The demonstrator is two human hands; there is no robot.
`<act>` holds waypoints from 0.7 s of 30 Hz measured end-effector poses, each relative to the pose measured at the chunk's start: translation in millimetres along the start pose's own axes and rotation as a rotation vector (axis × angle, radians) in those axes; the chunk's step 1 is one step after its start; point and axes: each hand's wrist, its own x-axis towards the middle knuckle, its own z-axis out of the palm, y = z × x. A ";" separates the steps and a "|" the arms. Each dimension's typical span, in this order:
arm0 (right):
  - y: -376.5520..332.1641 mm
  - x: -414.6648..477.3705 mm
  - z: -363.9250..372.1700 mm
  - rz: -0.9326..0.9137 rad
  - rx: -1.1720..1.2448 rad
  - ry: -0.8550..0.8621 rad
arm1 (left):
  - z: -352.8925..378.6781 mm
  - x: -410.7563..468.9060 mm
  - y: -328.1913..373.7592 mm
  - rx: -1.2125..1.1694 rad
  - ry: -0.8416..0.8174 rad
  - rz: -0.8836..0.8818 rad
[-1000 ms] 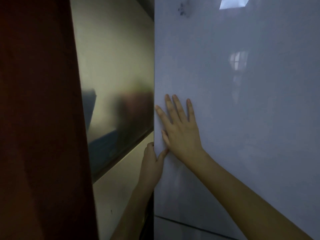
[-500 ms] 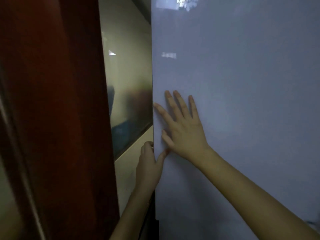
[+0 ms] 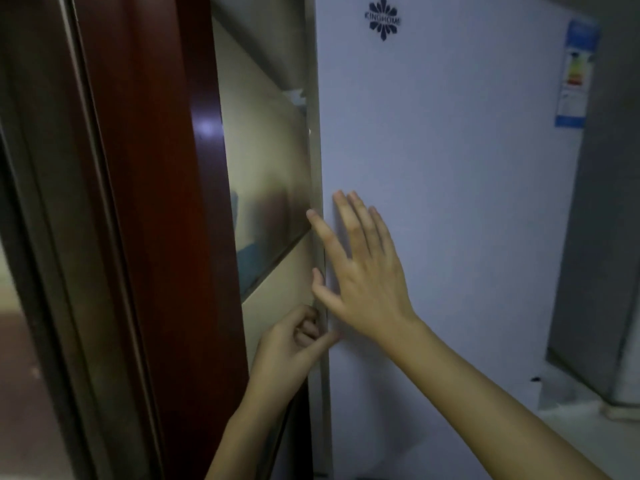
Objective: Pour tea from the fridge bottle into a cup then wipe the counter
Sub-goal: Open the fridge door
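At my far left stands a dark red wooden door frame (image 3: 156, 202), glossy, with a small glint of light on it. Just right of it, a shiny side panel (image 3: 270, 174) runs back along the fridge, beige above and below a reflective band. My left hand (image 3: 294, 344) comes up low beside that panel. Its fingers are curled in against the left edge of the fridge door (image 3: 467, 202) and its thumb reaches across onto the door's front, so it pinches that edge. My right hand (image 3: 363, 271) is just above it, fingers straight and fanned wide, lying against the white door front close to the same edge. I cannot tell whether the palm presses flat. The fridge door fills the middle and right of my view, and I cannot tell whether it is fully closed. A dark blue logo (image 3: 382, 18) sits near its top, and an energy label (image 3: 576, 74) at its upper right corner. Beyond the door's right edge stands a grey panel (image 3: 606, 237).
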 end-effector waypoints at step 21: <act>14.5 -70.4 -163.7 -0.115 -0.353 -0.126 | 73.6 -95.1 91.4 -0.355 0.093 0.130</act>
